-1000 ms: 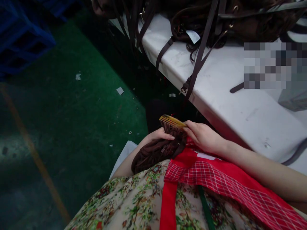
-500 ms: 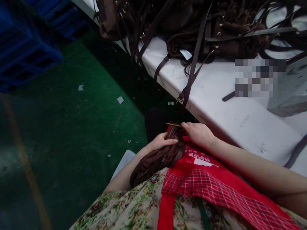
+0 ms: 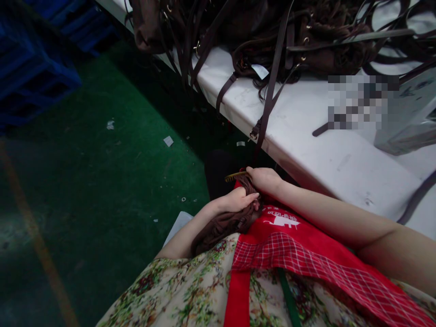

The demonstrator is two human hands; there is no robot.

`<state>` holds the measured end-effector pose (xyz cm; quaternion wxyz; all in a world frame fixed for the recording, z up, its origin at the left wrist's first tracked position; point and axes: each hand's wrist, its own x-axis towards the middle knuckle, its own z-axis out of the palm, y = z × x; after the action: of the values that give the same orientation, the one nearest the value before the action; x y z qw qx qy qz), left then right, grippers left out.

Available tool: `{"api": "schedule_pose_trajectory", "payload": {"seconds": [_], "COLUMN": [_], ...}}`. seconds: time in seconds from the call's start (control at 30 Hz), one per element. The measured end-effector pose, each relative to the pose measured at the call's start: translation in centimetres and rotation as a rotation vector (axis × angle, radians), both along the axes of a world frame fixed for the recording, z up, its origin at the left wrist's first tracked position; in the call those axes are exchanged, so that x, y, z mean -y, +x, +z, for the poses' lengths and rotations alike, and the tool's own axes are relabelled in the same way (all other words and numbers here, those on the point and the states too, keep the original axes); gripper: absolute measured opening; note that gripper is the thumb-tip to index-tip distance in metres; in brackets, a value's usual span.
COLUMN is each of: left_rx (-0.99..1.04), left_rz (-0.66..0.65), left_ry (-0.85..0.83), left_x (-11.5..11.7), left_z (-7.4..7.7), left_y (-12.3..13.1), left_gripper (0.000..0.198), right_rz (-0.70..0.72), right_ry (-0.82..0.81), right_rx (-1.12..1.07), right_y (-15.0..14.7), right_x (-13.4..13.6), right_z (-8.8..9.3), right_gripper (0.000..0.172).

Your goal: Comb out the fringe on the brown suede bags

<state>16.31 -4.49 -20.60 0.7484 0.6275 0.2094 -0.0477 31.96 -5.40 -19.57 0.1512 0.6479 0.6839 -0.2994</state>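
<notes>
A brown fringed bag lies on my lap over a red apron. My left hand is closed over the top of the bag and presses it down. My right hand is closed on a yellow comb, whose teeth sit in the brown fringe at the bag's far end.
A white table runs along the right, its edge just beyond my hands. Brown bags with long hanging straps are heaped at its far end. A grey plastic sheet lies at the right. Blue crates stand on the green floor at left.
The comb has moved away from me along the fringe and turned edge-on. My left hand has slid up onto the bag's top. The view has tilted up toward the table.
</notes>
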Motion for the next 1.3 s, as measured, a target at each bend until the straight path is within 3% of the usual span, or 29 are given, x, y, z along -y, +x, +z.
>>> {"api": "schedule_pose_trajectory", "payload": {"seconds": [0.1, 0.23, 0.33, 0.43, 0.47, 0.53, 0.63, 0.7, 0.83, 0.97, 1.07, 1.17, 1.3], "left_rx": [-0.008, 0.025, 0.061, 0.085, 0.095, 0.100, 0.081, 0.068, 0.061, 0.149, 0.183, 0.152, 0.049], "left_rz": [-0.048, 0.055, 0.150, 0.200, 0.200, 0.222, 0.305, 0.329, 0.319, 0.187, 0.130, 0.167, 0.075], "left_ry": [0.031, -0.100, -0.198, -0.273, -0.305, -0.384, -0.502, -0.537, -0.534, -0.490, -0.409, -0.330, -0.090], "left_x": [0.0, 0.3, 0.3, 0.2, 0.2, 0.3, 0.4, 0.3, -0.1, -0.4, -0.1, 0.3, 0.3], "left_z": [0.1, 0.2, 0.2, 0.2, 0.2, 0.2, 0.4, 0.5, 0.8, 1.2, 1.1, 0.2, -0.6], "left_y": [0.3, 0.2, -0.5, -1.1, -1.2, -1.4, -1.7, -1.8, -1.8, -1.3, -1.1, -0.7, 0.0], "left_gripper": [0.042, 0.041, 0.042, 0.043, 0.041, 0.033, 0.031, 0.036, 0.041, 0.036, 0.034, 0.048, 0.051], "right_rz": [-0.032, -0.058, -0.261, -0.495, -0.480, -0.273, 0.121, 0.231, 0.238, 0.192, 0.154, 0.110, 0.003], "right_ry": [-0.017, -0.057, -0.190, -0.068, 0.015, 0.123, 0.144, 0.162, 0.154, 0.095, 0.066, 0.059, -0.004], "right_rx": [-0.014, -0.198, -0.530, -0.572, -0.556, -0.530, -0.379, -0.223, -0.036, 0.003, 0.042, 0.044, -0.054], "right_y": [0.3, 2.0, 4.1, 5.1, 5.0, 4.2, 2.2, 1.1, 0.5, 1.6, 2.4, 2.2, 0.8], "right_x": [0.1, 0.3, 0.3, 0.8, 1.1, 1.9, 3.4, 4.2, 4.4, 3.4, 2.8, 2.5, 1.9], "right_z": [-0.2, 0.2, 0.6, 2.0, 2.7, 4.4, 6.4, 6.6, 5.4, 3.8, 2.8, 1.9, 0.9], "right_gripper": [0.036, 0.036, 0.040, 0.046, 0.045, 0.041, 0.037, 0.032, 0.019, 0.017, 0.021, 0.031, 0.029]}}
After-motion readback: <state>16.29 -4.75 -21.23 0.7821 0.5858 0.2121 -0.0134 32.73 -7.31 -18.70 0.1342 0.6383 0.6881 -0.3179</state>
